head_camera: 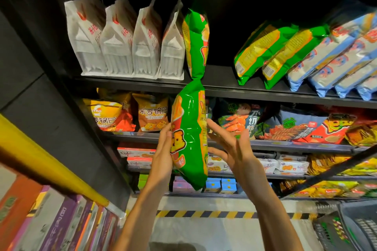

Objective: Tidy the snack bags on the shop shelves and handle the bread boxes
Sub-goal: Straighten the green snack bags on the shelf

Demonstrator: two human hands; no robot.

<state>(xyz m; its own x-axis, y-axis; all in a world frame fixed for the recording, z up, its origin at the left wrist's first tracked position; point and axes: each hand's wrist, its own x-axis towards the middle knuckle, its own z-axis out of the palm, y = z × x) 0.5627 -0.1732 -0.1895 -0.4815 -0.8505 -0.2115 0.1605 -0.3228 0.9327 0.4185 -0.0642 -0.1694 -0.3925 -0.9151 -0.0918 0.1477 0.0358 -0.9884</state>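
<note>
Green snack bag below top shelf edge, left grip pinching it, right grip spread beside

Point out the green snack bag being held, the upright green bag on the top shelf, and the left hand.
Held green snack bag (190, 138): head view, on its glossy green middle.
Upright green bag (196, 40): head view, on its front panel.
Left hand (162, 150): head view, on the hand's back.

"米香锅巴" on the orange snack bag, second shelf.
</note>
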